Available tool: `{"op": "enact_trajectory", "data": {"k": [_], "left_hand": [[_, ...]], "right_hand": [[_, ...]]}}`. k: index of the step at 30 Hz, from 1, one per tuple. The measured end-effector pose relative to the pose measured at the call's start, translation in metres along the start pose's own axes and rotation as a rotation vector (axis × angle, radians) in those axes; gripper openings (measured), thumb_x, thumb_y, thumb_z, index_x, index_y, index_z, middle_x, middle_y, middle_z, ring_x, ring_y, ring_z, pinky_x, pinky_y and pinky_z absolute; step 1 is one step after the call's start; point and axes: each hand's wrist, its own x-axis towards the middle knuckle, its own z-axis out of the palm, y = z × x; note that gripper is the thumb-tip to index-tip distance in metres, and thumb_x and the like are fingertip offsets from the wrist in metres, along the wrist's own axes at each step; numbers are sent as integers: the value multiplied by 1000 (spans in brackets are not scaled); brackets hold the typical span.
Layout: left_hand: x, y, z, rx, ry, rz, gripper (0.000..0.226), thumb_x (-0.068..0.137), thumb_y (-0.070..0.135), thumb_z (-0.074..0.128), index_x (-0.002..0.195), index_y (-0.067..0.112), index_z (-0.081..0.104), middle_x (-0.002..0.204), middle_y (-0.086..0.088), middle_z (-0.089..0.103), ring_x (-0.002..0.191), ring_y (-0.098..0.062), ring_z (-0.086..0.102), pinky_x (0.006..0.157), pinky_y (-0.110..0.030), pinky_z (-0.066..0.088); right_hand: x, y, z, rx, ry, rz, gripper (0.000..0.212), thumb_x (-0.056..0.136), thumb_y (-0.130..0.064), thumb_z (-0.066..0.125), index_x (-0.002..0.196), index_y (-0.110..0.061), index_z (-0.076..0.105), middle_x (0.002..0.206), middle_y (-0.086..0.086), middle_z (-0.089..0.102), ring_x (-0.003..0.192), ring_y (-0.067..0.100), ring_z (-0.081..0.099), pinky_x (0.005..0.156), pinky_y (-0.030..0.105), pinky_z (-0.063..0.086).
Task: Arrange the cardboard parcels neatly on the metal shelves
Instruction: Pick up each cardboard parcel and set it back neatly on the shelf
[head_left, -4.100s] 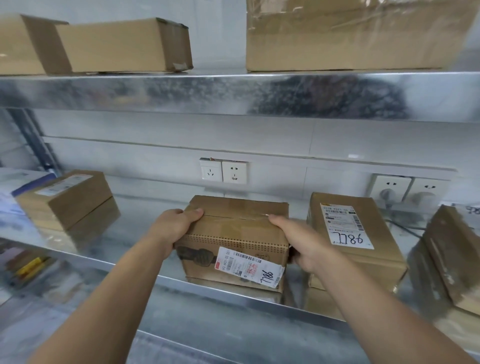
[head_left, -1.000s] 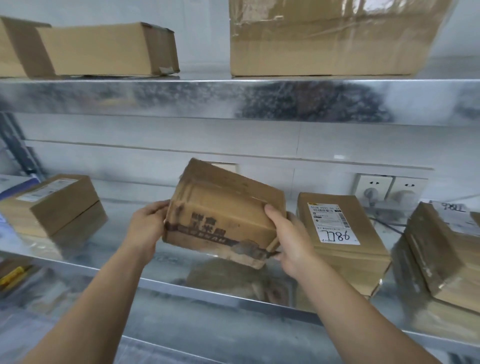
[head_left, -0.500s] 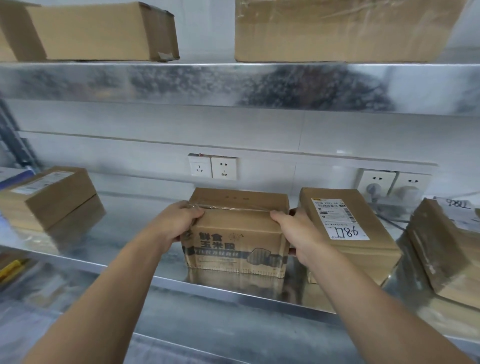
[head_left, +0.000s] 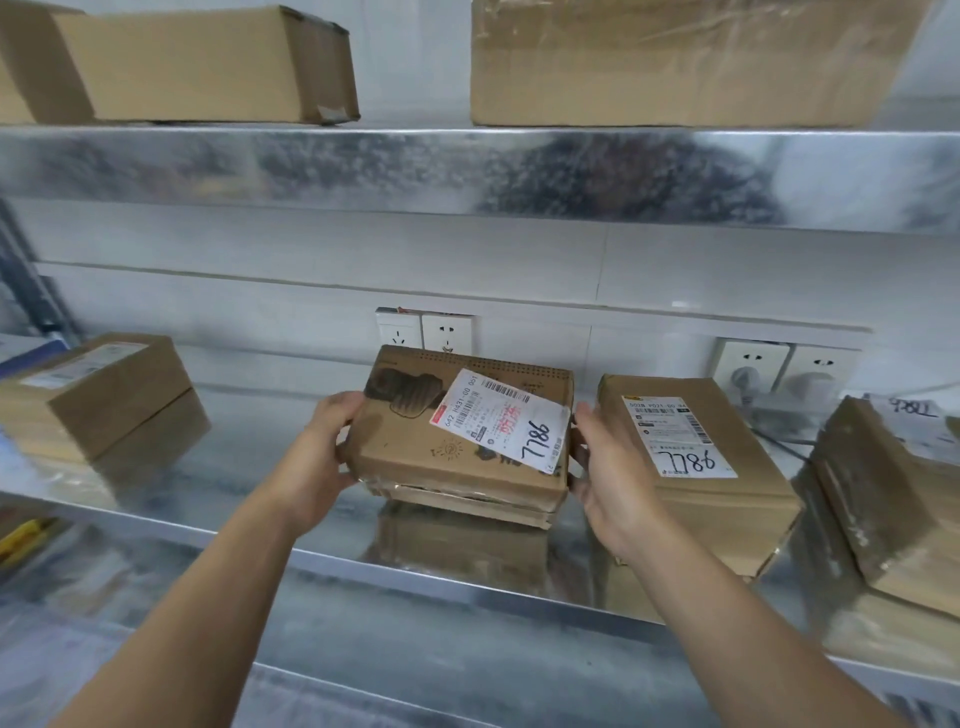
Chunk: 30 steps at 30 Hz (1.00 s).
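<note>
**1. Edges and clearance**

The centre parcel (head_left: 415, 467), a flat brown cardboard box, lies on the lower galvanised metal shelf (head_left: 415, 579), set back from the shelf's front edge and slightly askew to it. Its near lower edge meets its own reflection in the shelf plate. Whether the far edge is also down cannot be told.

- Left side: a wide strip of bare plate separates the parcel from the left stack (head_left: 104, 400), 2 brown cardboard boxes placed one on the other.
- Right side: only a narrow gap remains before the right parcel (head_left: 727, 514), a brown cardboard box with a white printed label. The right hand (head_left: 608, 467) fills this gap.
- Above: the folded front face of the upper galvanised metal shelf (head_left: 467, 176) hangs well clear of the parcel top.

**2. Grip**

The left hand (head_left: 322, 457) holds the parcel's left side, with the thumb on the top edge and the fingers curled around the side. The right hand holds the right side, with the thumb on the upper corner; its fingers pass behind the box, so their spread cannot be told.

**3. Shelf contents**

- Lower shelf: the left stack, the centre parcel, the right parcel and a tilted brown cardboard end parcel (head_left: 883, 499). The white shipping label (head_left: 501, 421) on the centre parcel faces up and reads 7786 by hand.
- Upper shelf: a plain brown cardboard long box (head_left: 208, 62) and a large film-wrapped cardboard carton (head_left: 675, 62), well apart.
</note>
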Motion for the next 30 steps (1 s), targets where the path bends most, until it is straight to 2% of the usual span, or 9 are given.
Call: {"op": "enact_trajectory", "data": {"k": [2,5,10,14,17,21,23,26,30], "left_hand": [[1,-8,4,15,13,10,20,102,39,53,117,25,58,100,8,65,85,-10,58,70,-30,45],[3,-16,9,54,39,19,10,105,29,50,111,28,58,101,4,67,84,-9,61,68,-30,45],[5,-21,3,125,117,-34,10,102,27,55,112,28,55,112,-4,61,89,-19,58,74,-39,46],[-3,-22,-5,225,126,-77,57,103,36,54,152,40,25,126,-4,57,108,-26,61,81,-47,55],[-2,-14,-14,285,131,-124,66,104,48,49,157,52,11,134,-10,54,101,-32,66,80,-46,58],[6,-5,-17,357,107,-177,42,104,46,48,145,45,40,138,0,52,101,-30,66,81,-43,55],[13,-4,-20,390,129,-123,27,99,39,58,124,31,54,127,0,57,106,-25,60,91,-45,50],[16,-3,-21,367,126,-54,32,82,34,74,97,14,55,100,-7,58,96,-22,54,86,-40,45],[7,-5,-15,378,18,-48,38,65,43,76,93,19,65,83,-3,67,81,-22,62,82,-40,49]], "right_hand": [[1,8,1,-76,3,-19,14,107,-29,52,118,-20,55,111,6,75,110,18,67,99,38,50],[7,20,0,-167,21,-55,16,106,-28,56,120,-21,56,122,5,72,112,16,67,95,32,49],[15,21,1,-305,2,-97,40,98,-45,59,136,-32,57,129,-14,66,123,11,58,111,36,42],[34,9,11,-587,-31,-111,37,109,-35,44,144,-42,52,142,-5,55,113,14,59,97,30,46],[45,2,23,-615,20,-47,41,107,-41,45,148,-44,46,143,1,47,105,19,60,77,33,59],[52,12,28,-518,119,-36,56,93,-53,63,140,-27,49,141,8,49,119,30,58,99,48,55],[48,18,29,-477,225,-60,50,86,-50,70,121,-20,52,131,11,52,106,33,61,99,45,53],[42,20,28,-452,322,-87,34,94,-39,70,109,-14,51,120,12,59,101,32,63,90,37,51],[37,15,36,-494,94,-45,33,105,-40,51,133,-22,56,124,1,63,112,22,57,95,32,42]]}}
